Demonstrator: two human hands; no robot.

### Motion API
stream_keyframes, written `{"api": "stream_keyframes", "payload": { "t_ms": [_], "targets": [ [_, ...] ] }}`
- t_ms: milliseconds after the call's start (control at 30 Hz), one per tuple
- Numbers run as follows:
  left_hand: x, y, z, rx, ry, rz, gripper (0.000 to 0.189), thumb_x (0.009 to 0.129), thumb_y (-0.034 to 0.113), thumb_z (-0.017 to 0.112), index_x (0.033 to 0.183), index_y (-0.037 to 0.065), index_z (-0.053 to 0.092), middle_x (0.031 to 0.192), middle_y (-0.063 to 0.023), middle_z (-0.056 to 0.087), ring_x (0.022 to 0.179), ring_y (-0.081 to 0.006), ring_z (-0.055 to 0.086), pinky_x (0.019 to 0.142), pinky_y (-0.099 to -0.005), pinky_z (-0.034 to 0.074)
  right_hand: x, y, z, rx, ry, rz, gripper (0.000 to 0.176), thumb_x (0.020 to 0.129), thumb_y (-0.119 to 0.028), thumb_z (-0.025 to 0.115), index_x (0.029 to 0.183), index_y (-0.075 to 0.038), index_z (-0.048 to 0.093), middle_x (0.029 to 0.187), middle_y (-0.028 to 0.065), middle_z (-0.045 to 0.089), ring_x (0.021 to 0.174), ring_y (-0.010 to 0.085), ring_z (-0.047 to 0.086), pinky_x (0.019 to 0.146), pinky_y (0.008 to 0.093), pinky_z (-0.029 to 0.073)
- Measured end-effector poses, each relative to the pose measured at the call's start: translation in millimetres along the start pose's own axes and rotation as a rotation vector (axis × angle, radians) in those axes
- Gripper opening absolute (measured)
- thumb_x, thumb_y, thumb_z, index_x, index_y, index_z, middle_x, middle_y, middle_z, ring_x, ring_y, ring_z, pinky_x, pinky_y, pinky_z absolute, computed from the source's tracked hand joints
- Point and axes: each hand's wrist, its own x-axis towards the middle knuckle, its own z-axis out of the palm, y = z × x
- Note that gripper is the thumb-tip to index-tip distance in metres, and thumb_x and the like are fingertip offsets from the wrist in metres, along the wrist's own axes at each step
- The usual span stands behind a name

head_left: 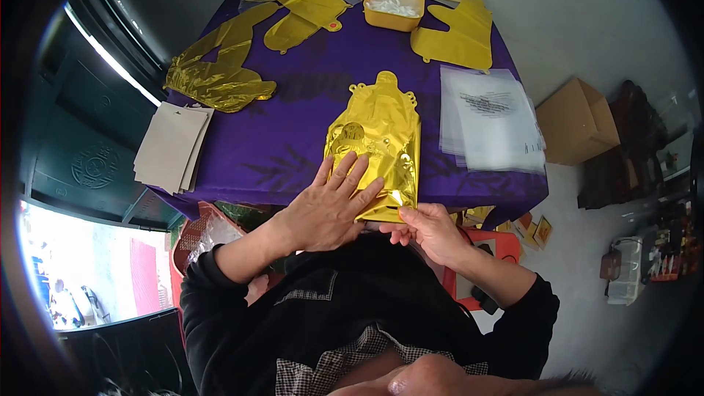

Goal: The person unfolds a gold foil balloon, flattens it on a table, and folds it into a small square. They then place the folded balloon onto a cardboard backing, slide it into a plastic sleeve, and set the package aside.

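On the purple bench (279,147), at its near edge, a crinkled gold foil balloon (378,139) lies flat. My left hand (330,209) presses spread on its lower part, and my right hand (429,231) pinches its bottom corner. Clear bags (491,117) lie at 3 o'clock, grey cards (172,147) at 9, a yellow tub (394,4) at 12.

foil balloon (378,143): shiny gold with bright glints
desk cloth (279,139): purple, darker leaf pattern
tub (394,18): yellow, with white contents
card stack (172,147): plain greyish beige
clear bags (488,117): whitish, black print
sleeves (220,279): black
cardboard box (576,121): brown
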Motion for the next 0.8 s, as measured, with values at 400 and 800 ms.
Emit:
{"api": "stream_keyframes", "payload": {
  "t_ms": [400,800],
  "targets": [
    [-64.2,8.8,35.4,-1.760,0.472,-0.963,0.047,0.104,0.031,0.042,0.109,-0.012,0.061,0.094,-0.0191,0.071,0.078,-0.0239,0.070,0.072,-0.0334,0.056,-35.5,31.0,-5.1,-0.081,-0.108,0.068,0.033,0.100,-0.020,0.052,0.111,0.007,0.066,0.103,0.0190,0.072,0.087,0.0166,0.066,0.077,0.0289,0.049],
    [-55.5,25.9,71.5,-2.023,0.619,-0.798,0.023,0.100,0.011,0.056,0.104,-0.010,0.064,0.094,-0.0113,0.071,0.079,-0.0124,0.067,0.072,-0.0259,0.055,-45.1,34.4,6.0,-0.338,-0.091,0.249,0.028,0.096,-0.025,0.063,0.098,0.001,0.071,0.092,-0.0001,0.068,0.087,0.0057,0.059,0.078,0.0238,0.048]
  ]
}}
